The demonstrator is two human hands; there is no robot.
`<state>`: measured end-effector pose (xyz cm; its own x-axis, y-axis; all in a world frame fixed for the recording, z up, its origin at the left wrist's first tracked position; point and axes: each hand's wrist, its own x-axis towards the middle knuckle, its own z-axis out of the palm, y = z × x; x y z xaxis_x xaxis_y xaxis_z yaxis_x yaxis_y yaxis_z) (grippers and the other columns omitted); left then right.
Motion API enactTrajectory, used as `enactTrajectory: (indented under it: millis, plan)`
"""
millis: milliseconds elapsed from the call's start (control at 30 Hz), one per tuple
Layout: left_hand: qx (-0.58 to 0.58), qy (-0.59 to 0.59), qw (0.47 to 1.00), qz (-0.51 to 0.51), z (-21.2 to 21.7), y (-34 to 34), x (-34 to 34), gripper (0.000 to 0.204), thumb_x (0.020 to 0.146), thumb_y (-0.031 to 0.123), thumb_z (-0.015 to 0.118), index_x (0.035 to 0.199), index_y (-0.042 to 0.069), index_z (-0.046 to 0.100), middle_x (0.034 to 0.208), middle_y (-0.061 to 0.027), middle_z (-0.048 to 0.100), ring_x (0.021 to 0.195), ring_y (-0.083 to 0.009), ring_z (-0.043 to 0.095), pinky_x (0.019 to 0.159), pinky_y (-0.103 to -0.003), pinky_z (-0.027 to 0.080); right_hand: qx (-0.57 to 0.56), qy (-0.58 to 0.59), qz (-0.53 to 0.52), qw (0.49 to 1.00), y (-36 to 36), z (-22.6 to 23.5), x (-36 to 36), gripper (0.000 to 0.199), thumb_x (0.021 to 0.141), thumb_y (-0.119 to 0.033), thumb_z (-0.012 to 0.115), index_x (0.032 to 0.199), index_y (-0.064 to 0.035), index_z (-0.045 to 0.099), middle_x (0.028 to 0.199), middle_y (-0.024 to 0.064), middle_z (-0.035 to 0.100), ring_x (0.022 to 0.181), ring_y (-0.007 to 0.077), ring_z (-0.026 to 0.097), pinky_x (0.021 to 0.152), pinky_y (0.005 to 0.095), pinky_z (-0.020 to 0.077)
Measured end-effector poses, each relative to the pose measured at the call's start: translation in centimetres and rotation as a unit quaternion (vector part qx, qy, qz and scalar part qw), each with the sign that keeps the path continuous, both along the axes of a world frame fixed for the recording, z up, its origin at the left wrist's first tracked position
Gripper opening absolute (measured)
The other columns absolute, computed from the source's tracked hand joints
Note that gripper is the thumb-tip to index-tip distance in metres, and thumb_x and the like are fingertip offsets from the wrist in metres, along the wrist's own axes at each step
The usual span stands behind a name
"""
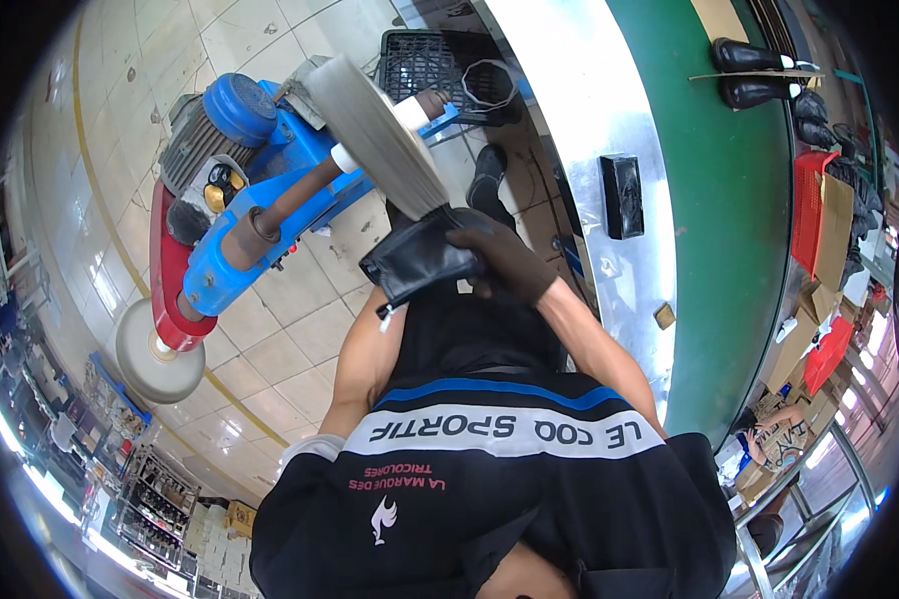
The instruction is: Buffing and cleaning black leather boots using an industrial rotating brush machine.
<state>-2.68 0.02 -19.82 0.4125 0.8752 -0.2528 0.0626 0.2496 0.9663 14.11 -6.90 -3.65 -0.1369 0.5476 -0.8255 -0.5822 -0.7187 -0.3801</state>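
In a dark glove, my right hand (507, 262) is closed on the right end of a glossy black leather piece (420, 262). The piece is shaped like a boot's shaft, and a small white-tipped tab hangs from its lower left corner. Its upper right part meets the lower rim of a large grey buffing wheel (380, 135); whether they touch I cannot tell. My left forearm (368, 344) reaches up to the leather piece from below. That hand is hidden behind the piece, so its fingers do not show.
The wheel sits on the shaft of a blue machine (255, 290) with a motor (210, 145). A second, pale wheel (160, 359) is at its lower left. A metal-edged green bench (714, 230) on my right bears a black block-like item (623, 198). A black crate (415, 65) stands beyond.
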Motion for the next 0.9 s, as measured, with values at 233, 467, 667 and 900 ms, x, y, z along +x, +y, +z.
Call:
enactTrajectory:
  millis: [233,467,667,900]
  plan:
    - [0.214,0.08,0.952,-0.202,7.4,-5.5,-8.8,0.034,0.081,0.024,0.062,0.105,0.001,0.054,0.105,-0.0104,0.057,0.094,-0.0206,0.056,0.085,-0.033,0.044,0.011,-0.063,-0.023,0.998,0.0,0.1,-0.2,0.035,0.082,-0.029,0.058,0.109,-0.0073,0.049,0.064,0.0014,0.05,0.043,0.0098,0.05,0.031,0.021,0.0379]
    - [0.205,0.116,0.959,-0.156,2.3,-1.0,0.2,0.04,0.076,0.018,0.067,0.108,0.0,0.052,0.108,-0.0136,0.056,0.096,-0.0238,0.055,0.086,-0.035,0.044,-0.006,0.047,-0.108,0.993,-4.1,0.8,1.7,0.039,0.084,-0.03,0.055,0.109,-0.0002,0.057,0.086,0.0088,0.064,0.065,0.016,0.063,0.048,0.0253,0.0522]
    - [0.061,0.117,0.954,-0.27,6.0,-1.2,-4.8,0.055,0.066,0.013,0.074,0.113,-0.002,0.05,0.109,-0.0177,0.057,0.103,-0.0273,0.056,0.088,-0.036,0.045,-0.046,-0.001,-0.262,0.964,-6.8,-3.2,6.4,0.032,0.087,-0.028,0.056,0.103,-0.0004,0.061,0.089,0.0068,0.064,0.077,0.0152,0.062,0.075,0.0237,0.0501]
    - [-0.578,-0.133,0.771,-0.234,12.9,-1.7,1.4,0.048,0.087,0.029,0.051,0.119,-0.007,0.047,0.103,-0.0226,0.061,0.093,-0.0302,0.062,0.086,-0.039,0.05,0.306,-0.23,-0.062,0.922,-4.7,-8.6,4.1,0.033,0.09,-0.025,0.05,0.116,-0.0034,0.053,0.111,0.0084,0.056,0.097,0.0165,0.054,0.087,0.029,0.0445]
